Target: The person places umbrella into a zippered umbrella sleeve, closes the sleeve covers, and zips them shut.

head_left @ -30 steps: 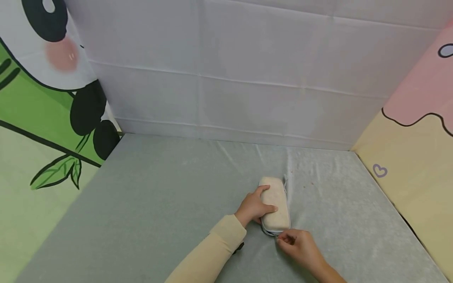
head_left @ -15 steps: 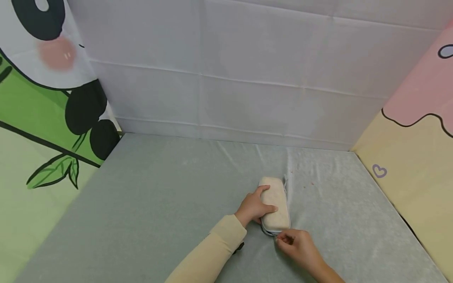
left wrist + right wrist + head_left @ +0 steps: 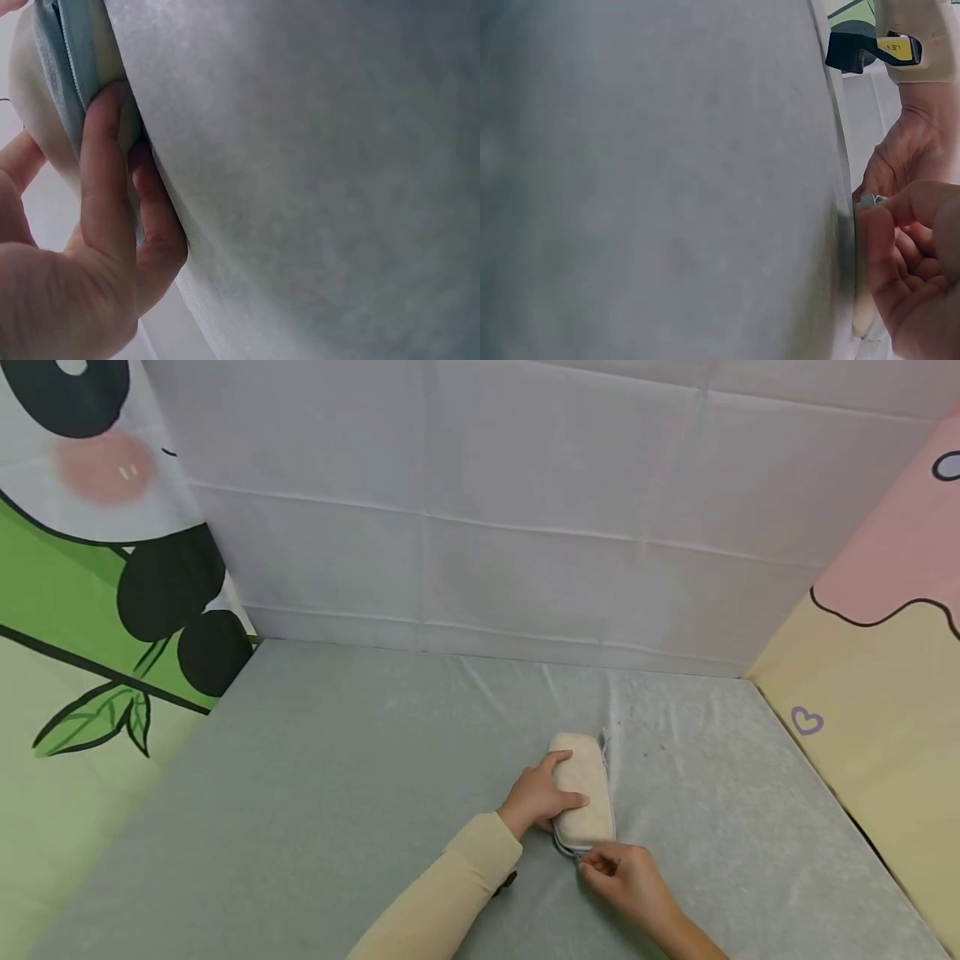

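Presently on tabletop (image 3: 337,827), grey-green cloth cover: one beige zip pouch (image 3: 581,793), oblong, lying flat, right of centre, long axis pointing away from wearer. Pale blue zipper band (image 3: 64,67) along pouch edge. Left hand (image 3: 536,797), cream sleeve (image 3: 442,897), curled over pouch's left side, thumb on top, fingers (image 3: 105,172) wrapped against the edge. Right hand (image 3: 626,881) at pouch's near end, fingertips pinching small zipper pull (image 3: 868,200). Backdrop: white cloth rear wall (image 3: 487,510), panda print (image 3: 112,527) left, pink-and-yellow panel (image 3: 885,610) right.
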`<action>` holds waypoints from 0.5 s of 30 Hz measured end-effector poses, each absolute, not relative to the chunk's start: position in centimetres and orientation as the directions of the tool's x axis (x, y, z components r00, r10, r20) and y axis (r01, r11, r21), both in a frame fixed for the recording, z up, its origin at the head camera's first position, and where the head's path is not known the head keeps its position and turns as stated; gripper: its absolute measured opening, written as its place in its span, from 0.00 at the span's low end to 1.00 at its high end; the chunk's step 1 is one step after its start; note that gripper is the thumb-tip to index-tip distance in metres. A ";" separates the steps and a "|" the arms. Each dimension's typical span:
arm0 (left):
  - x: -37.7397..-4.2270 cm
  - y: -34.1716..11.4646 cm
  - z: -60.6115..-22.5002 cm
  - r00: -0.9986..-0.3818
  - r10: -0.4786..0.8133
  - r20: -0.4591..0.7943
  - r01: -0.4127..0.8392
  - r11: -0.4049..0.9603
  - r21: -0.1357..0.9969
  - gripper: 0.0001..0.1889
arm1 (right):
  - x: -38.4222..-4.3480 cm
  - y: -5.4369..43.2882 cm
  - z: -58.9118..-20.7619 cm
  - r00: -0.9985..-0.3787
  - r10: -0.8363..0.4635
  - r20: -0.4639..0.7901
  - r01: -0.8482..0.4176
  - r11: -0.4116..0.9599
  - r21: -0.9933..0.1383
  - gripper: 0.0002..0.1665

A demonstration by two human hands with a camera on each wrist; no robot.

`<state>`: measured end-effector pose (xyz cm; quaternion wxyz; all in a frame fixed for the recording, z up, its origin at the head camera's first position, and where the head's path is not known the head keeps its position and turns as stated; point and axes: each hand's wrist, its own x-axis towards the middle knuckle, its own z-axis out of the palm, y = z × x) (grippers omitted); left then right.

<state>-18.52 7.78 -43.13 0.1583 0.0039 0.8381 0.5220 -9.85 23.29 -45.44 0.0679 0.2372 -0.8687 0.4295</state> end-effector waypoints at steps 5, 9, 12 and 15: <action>-18.5 7.7 -43.0 -0.951 0.170 -0.259 -0.157 0.457 0.875 0.37 | -9.9 23.0 -45.5 -0.874 -0.342 0.345 -0.482 0.525 -0.702 0.10; -18.5 7.7 -43.1 -0.950 0.172 -0.260 -0.157 0.455 0.876 0.37 | -9.9 22.8 -45.6 -0.875 -0.332 0.352 -0.481 0.523 -0.704 0.10; -18.6 7.7 -43.2 -0.951 0.173 -0.256 -0.153 0.457 0.876 0.37 | -9.9 22.7 -45.7 -0.873 -0.325 0.364 -0.487 0.521 -0.701 0.10; -18.6 7.7 -43.3 -0.952 0.174 -0.251 -0.146 0.460 0.876 0.37 | -9.8 22.6 -45.8 -0.868 -0.322 0.378 -0.496 0.517 -0.698 0.10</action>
